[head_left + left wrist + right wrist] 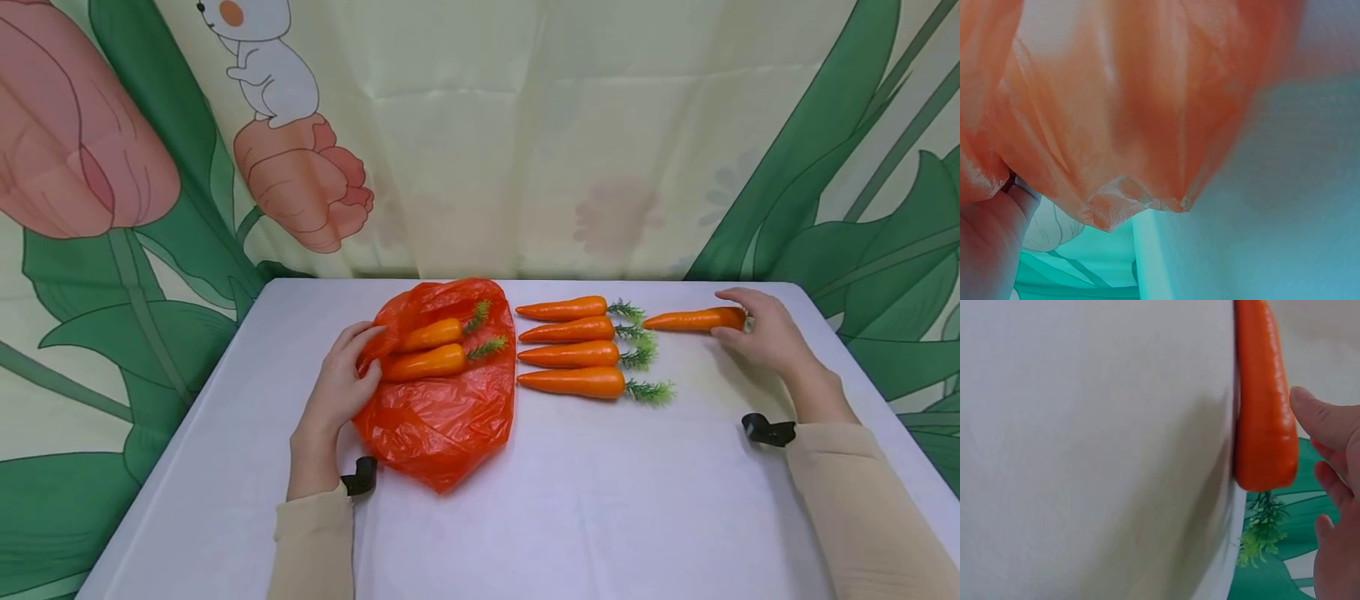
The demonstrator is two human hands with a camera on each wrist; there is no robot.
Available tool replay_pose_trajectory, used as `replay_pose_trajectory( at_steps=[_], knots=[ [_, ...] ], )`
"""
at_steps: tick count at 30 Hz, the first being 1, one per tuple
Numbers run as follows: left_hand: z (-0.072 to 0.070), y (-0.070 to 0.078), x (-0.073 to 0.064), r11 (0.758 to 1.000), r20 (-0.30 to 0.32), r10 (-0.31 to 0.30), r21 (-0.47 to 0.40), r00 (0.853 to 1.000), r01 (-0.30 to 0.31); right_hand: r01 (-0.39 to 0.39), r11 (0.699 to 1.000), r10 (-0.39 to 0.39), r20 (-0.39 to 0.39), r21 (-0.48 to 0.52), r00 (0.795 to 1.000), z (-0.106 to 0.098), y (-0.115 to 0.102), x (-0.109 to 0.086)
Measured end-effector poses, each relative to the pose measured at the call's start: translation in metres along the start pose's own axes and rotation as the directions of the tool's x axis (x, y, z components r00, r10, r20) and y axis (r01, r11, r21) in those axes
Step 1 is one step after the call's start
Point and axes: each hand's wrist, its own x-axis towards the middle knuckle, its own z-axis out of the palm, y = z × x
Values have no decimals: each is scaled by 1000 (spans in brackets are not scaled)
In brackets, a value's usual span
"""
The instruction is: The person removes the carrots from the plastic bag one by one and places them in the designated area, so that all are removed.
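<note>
Looks like the grasp step: left hand pinches the bag's edge, right hand, thumb and fingers apart, straddles the lone carrot's thick end right of the row (contact unclear), so next calls for closing there.

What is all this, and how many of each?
Plastic bag: one, red, on the table.
Carrots at the bag: two, orange, green tops, at its upper part.
Carrots in a row: four, orange, green tops, right of the bag.
Lone carrot: one, orange, green top, far right.
Table: one, white, under everything.
Backdrop: one, cream, green and pink, behind the table.
Wrist cameras: two, black, one per wrist.
Sleeves: two, beige, forearms.
Left hand: one, bare, holding the bag's left edge.
Right hand: one, bare, at the lone carrot.
</note>
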Motion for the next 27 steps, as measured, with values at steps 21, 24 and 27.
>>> replay_pose_trajectory(
  at_steps=[21,24,27],
  knots=[
    [4,0,0,1000,-7,5,-12,1000,-6,158,966,-119,-190,205,974,20,-115,3],
    [3,0,1,1000,-6,9,-9,1000,-9,219,948,-172,-208,229,963,27,-139,7],
    [3,1,1,1000,-10,18,-6,1000,-18,265,935,-221,-200,234,955,36,-161,12]
  ],
)
